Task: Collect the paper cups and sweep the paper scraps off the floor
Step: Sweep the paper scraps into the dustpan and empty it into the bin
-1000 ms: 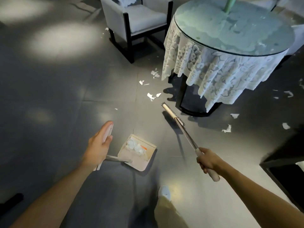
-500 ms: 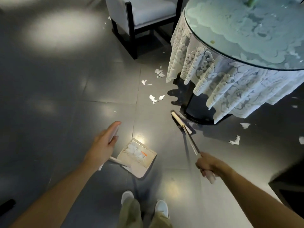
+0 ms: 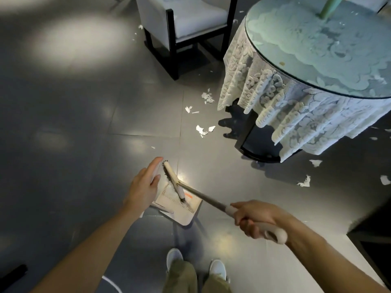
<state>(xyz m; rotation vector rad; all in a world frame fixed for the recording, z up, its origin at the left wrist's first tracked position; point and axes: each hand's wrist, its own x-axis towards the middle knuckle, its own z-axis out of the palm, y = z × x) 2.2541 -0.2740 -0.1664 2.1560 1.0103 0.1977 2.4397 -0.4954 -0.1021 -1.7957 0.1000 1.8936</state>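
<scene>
Holding dustpan [image 3: 179, 206] by its upright handle with left hand [image 3: 143, 187]: fingers and thumb wrapped round it, index finger straight along the top. Pan down on the grey floor [image 3: 84, 144], just ahead of the shoes [image 3: 174, 258]. Gripping broom [image 3: 203, 197] with right hand [image 3: 256, 218], full fist round the pale end grip. Resting the brush head [image 3: 172, 179] across the pan, near end at the comb teeth, far tip just beside the left index finger. Can't tell what's in the pan, bristles in the way.

Loose paper scraps [image 3: 202, 131] on the floor beyond the pan: one cluster mid-floor, more farther out [image 3: 207, 97], close to the hanging lace hem of the round table [image 3: 317, 49]. More scattered right [image 3: 304, 181], past the table's dark base. A few specks by the chair [image 3: 186, 22], far centre.

Open floor left and far left. Tight on the right: table overhang first, then a dark furniture edge [image 3: 370, 250] at near right.
</scene>
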